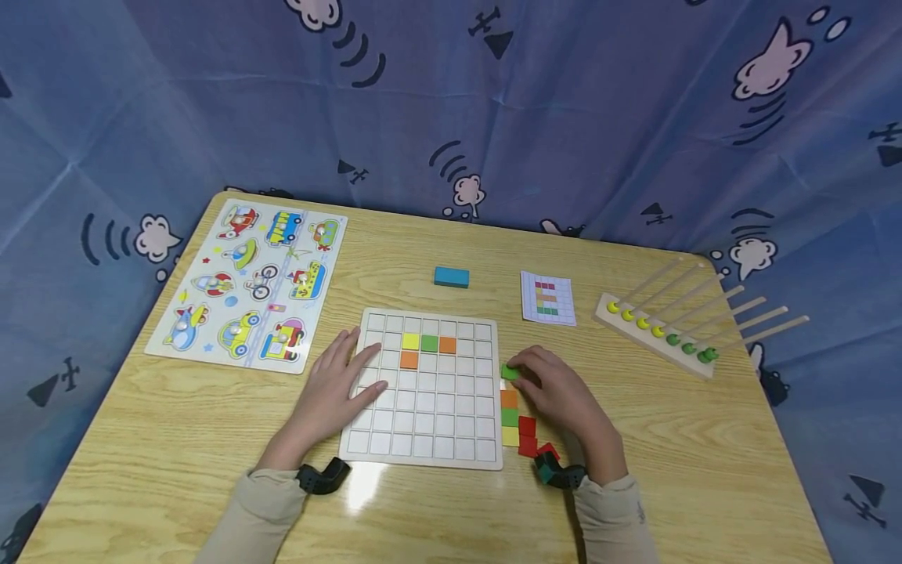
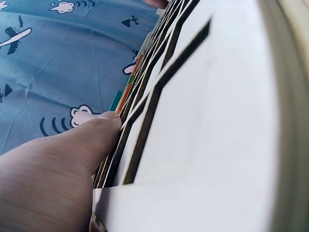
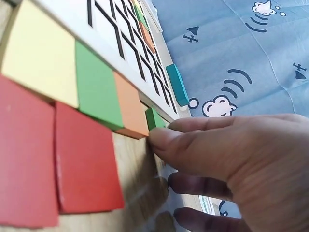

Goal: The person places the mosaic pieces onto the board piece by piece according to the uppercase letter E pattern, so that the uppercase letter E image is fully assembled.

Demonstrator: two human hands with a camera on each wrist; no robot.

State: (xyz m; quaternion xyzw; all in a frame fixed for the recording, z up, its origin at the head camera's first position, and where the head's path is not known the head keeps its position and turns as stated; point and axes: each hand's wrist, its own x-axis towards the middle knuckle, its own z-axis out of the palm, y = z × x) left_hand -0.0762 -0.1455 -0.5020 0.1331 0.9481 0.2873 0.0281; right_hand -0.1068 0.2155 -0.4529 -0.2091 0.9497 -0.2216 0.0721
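Observation:
A white grid board [image 1: 444, 450] lies flat in front of me, with a yellow tile [image 1: 411, 341], a green tile [image 1: 429, 343] and two orange tiles in its upper cells. My left hand [image 1: 331, 392] rests along the board's left edge, fingers spread, thumb over the cells. Just off the right edge, my right hand [image 1: 560, 388] pinches a green square tile [image 3: 153, 119] between thumb and index finger. Below it, an orange tile [image 1: 509, 399], another green tile [image 3: 100, 86] and a yellow tile [image 3: 41, 53] line the board's side. Several red tiles [image 3: 87, 159] lie beside them.
A vehicle puzzle board [image 1: 243, 290] lies at left. Behind the grid sits a blue block [image 1: 452, 277]; right of it is a printed pattern card [image 1: 548, 299]. A wooden peg stand [image 1: 655, 337] with yellow and green pieces rises at right. A patterned curtain [image 1: 423, 102] hangs behind the table.

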